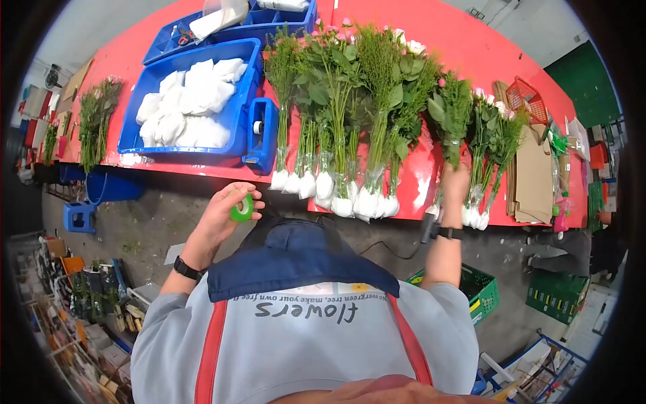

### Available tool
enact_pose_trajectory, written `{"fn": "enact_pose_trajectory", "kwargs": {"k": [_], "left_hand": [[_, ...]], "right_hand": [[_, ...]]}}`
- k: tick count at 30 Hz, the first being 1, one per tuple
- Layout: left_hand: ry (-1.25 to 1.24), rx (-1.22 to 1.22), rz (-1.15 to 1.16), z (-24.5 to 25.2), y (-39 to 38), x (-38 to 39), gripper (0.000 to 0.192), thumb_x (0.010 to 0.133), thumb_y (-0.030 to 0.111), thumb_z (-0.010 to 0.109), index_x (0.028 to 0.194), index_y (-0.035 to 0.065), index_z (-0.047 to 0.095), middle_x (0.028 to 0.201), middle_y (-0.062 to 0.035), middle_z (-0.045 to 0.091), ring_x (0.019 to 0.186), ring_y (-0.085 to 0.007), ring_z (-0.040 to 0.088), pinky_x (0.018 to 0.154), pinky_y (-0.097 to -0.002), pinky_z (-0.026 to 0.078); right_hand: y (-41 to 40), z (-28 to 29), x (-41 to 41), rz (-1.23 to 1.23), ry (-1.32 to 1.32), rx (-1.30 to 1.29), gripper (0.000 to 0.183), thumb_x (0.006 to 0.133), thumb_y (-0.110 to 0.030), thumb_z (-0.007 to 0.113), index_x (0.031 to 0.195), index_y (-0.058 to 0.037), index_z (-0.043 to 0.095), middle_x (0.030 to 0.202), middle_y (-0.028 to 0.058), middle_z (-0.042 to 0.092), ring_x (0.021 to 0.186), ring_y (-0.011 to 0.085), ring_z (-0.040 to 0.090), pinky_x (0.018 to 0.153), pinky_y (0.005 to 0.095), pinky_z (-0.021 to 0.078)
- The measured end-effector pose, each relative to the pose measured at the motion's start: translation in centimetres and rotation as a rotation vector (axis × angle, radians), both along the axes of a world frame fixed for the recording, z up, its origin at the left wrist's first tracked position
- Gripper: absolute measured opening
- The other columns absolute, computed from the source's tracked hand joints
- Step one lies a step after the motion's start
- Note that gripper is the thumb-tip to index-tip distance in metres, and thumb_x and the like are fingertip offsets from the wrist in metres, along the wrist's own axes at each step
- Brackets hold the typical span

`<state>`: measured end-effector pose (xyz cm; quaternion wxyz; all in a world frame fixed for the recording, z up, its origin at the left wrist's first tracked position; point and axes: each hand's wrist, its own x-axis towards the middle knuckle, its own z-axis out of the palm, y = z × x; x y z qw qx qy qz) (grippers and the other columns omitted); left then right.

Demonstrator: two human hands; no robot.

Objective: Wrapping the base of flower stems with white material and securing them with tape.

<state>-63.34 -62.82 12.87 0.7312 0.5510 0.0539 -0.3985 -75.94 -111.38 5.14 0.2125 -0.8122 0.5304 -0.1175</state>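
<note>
My left hand (229, 209) holds a roll of green tape (242, 207) in front of the table's near edge. Stretched forward over the right part of the red table (416, 187), my right hand (456, 179) is closed around the stems of a flower bunch (450, 116) with green filler leaves and a pink bloom. To its left lie several bunches of roses and feathery greenery (376, 96), their stem ends wrapped in white padding under clear film (366, 204). More wrapped rose bunches (487, 146) lie just right of that hand.
A blue bin (123, 144) of white wrapped pads stands left, beside a blue tape dispenser (261, 136). Behind it, a divided blue tray (161, 48) holds scissors (185, 36). Flat brown cardboard (534, 177) and a red basket (527, 98) lie right. A person's leg (562, 255) shows at far right.
</note>
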Motion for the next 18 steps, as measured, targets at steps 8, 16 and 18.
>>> {"fn": "enact_pose_trajectory", "kwargs": {"k": [8, 16, 18], "left_hand": [[0.074, -0.159, 0.118, 1.3, 1.4, 0.2, 0.037, 0.094, 0.034, 0.052, 0.114, 0.0036, 0.054, 0.107, -0.0118, 0.061, 0.098, -0.0246, 0.062, 0.079, -0.04, 0.054], [0.053, -0.503, 0.219, 0.8, 6.5, 2.7, 0.079, 0.089, 0.061, 0.036, 0.138, -0.0005, 0.029, 0.131, -0.0205, 0.046, 0.107, -0.0383, 0.056, 0.083, -0.0478, 0.051], [0.026, -0.515, 0.166, 1.8, 7.4, 3.9, 0.079, 0.089, 0.063, 0.031, 0.141, 0.0038, 0.025, 0.134, -0.0204, 0.042, 0.109, -0.0401, 0.054, 0.084, -0.0484, 0.051]], "right_hand": [[1.0, -10.9, 0.9, 0.274, -0.462, 0.191, 0.041, 0.081, -0.025, 0.069, 0.109, 0.0029, 0.059, 0.103, 0.023, 0.064, 0.089, 0.0335, 0.064, 0.077, 0.0432, 0.0489], [11.0, 2.4, 2.3, 0.353, -0.387, 0.209, 0.026, 0.083, -0.014, 0.064, 0.1, 0.0057, 0.063, 0.101, 0.0152, 0.064, 0.097, 0.0248, 0.059, 0.085, 0.0311, 0.0452], [17.3, 4.0, 4.4, 0.657, -0.567, 0.093, 0.024, 0.082, -0.01, 0.065, 0.102, 0.0028, 0.064, 0.104, 0.0126, 0.065, 0.096, 0.0218, 0.06, 0.085, 0.0287, 0.0449]]}}
